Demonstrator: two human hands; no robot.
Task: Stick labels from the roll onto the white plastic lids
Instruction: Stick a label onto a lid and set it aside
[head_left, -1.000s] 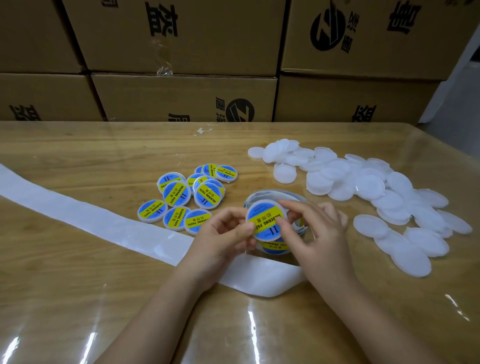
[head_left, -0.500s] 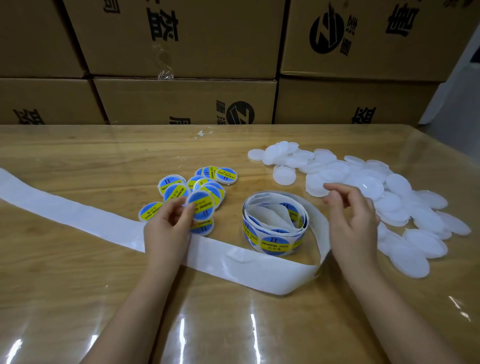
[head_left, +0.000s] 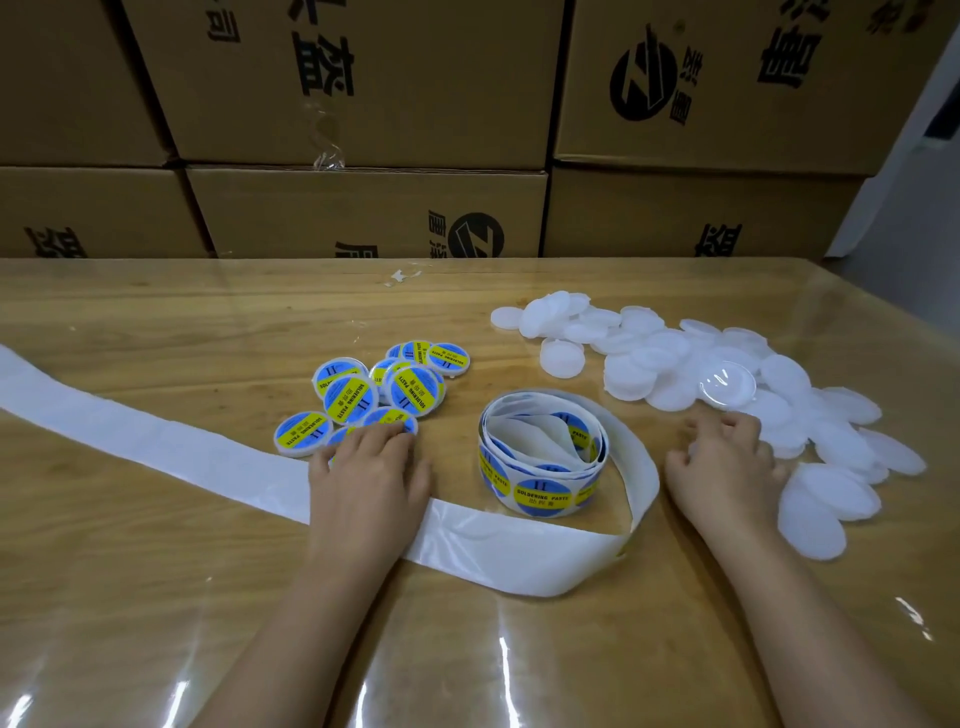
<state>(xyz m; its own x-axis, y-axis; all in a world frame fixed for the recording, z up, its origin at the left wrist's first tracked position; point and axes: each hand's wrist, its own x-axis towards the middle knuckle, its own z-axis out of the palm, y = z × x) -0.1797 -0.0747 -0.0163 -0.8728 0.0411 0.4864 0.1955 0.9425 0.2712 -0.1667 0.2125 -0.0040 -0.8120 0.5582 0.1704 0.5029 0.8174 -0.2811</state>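
Left hand (head_left: 370, 470): laid flat, fingers (head_left: 382, 434) stretched out and released, pressed onto one of the labelled lids.
Labelled lids (head_left: 382, 387): clustered under and just beyond the left fingertips, blue-and-yellow labels turned upward.
Right hand (head_left: 727, 462): fingers (head_left: 724, 423) curled at the near edge of the plain lids; whether one is grasped cannot be told.
Plain lids (head_left: 670, 364): heaped beyond and to the right of the right fingers.
Label roll (head_left: 543, 457): loosely wound, set between the two sets of fingers, touched by neither.
Backing strip (head_left: 156, 441): passed under the left palm, trailed away leftward.
Table (head_left: 156, 597): wooden, glossy-covered.
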